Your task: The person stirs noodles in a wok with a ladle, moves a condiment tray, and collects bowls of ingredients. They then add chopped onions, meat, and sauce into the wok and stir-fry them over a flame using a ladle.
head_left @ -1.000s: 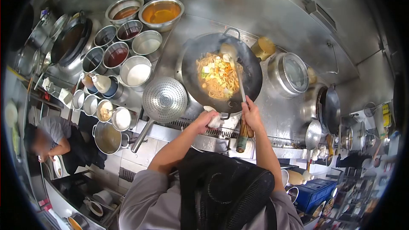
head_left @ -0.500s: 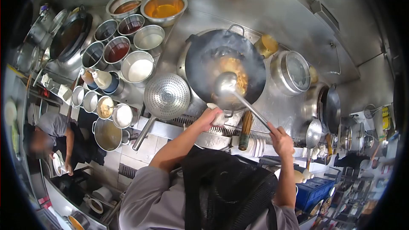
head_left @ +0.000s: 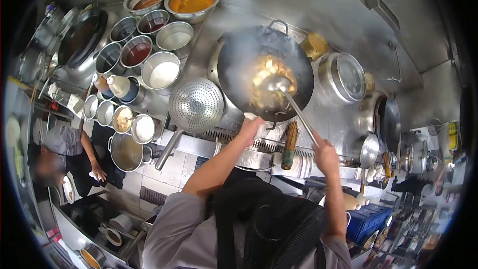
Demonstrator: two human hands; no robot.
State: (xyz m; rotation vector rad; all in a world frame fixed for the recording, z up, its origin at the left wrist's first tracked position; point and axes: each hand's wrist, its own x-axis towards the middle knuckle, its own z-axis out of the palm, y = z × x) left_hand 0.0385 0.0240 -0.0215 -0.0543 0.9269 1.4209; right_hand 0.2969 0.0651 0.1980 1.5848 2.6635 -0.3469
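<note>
Steam rises from a big dark wok [head_left: 239, 89] in the middle of the head view. Pale and browned pieces of food [head_left: 269, 69] lie in it. My right hand [head_left: 325, 157] is closed round the long handle of a metal ladle [head_left: 277, 83], whose bowl rests among the food. At the wok's near rim, my left hand [head_left: 250, 130] is wrapped round a whitish folded cloth [head_left: 260, 130]. The cloth is against the near loop handle, though the exact grip on the handle is hidden.
A perforated strainer [head_left: 196, 104] lies left of the wok, below several metal pots of sauces and powders. A bamboo brush [head_left: 290, 147] stands near the front edge. Stacked metal pans [head_left: 343, 77] sit to the right. Another person [head_left: 64, 144] is at far left.
The food has been tossed and spread upward and right in the wok. The ladle has moved right and slightly up. At the left, the other person's arm has reached out from the dish.
</note>
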